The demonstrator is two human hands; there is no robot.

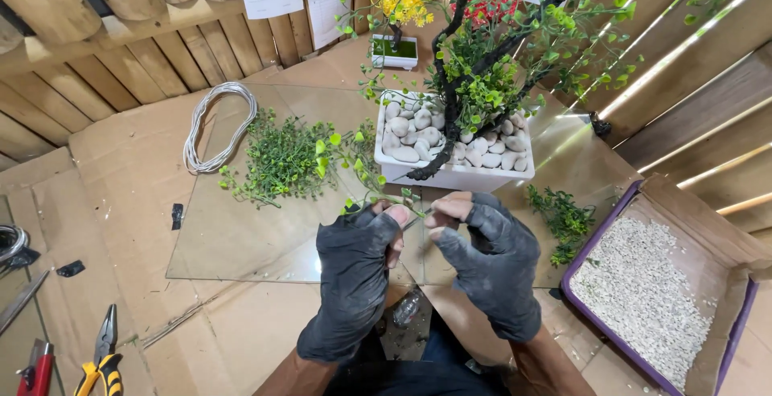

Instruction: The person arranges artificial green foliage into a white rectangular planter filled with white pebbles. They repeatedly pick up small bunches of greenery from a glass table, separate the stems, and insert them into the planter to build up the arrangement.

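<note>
Both my hands wear dark fingerless gloves and meet near the frame's centre. My left hand (pixel 354 271) and my right hand (pixel 490 263) pinch a thin green artificial sprig (pixel 362 167) between their fingertips; it runs up to the left with small leaves. Just beyond them stands a white rectangular planter (pixel 466 177) filled with white pebbles (pixel 418 135), holding a dark twisted artificial tree trunk (pixel 446 114) with green foliage.
A pile of green sprigs (pixel 281 159) and a coil of white wire (pixel 217 123) lie on a glass sheet (pixel 241 243). More sprigs (pixel 563 219) lie right. A cardboard box of white gravel (pixel 643 291) sits at right. Pliers (pixel 103 356) lie lower left. A small planter (pixel 394 50) stands behind.
</note>
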